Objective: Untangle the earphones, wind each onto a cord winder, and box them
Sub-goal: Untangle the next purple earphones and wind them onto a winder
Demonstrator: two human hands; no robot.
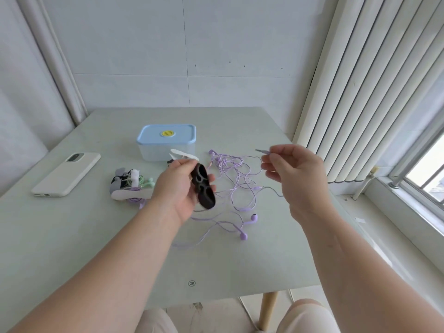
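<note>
My left hand [179,188] grips a black cord winder [203,186] above the middle of the table. My right hand [294,171] pinches the jack plug [262,150] of purple earphones, lifted off the table. The purple cord [236,181] lies in a loose tangle between my hands, with two purple earbuds [248,224] near the front. A clear box with a blue lid [167,140] stands shut behind my left hand. A white cord winder [182,155] lies in front of the box. At the left, a pile of wound earphones on winders [131,186] holds green and purple cords.
A white phone [67,173] lies face down at the table's left. The pale green table [96,236] ends at a front edge near my knees. A radiator [372,92] and a window sill stand to the right.
</note>
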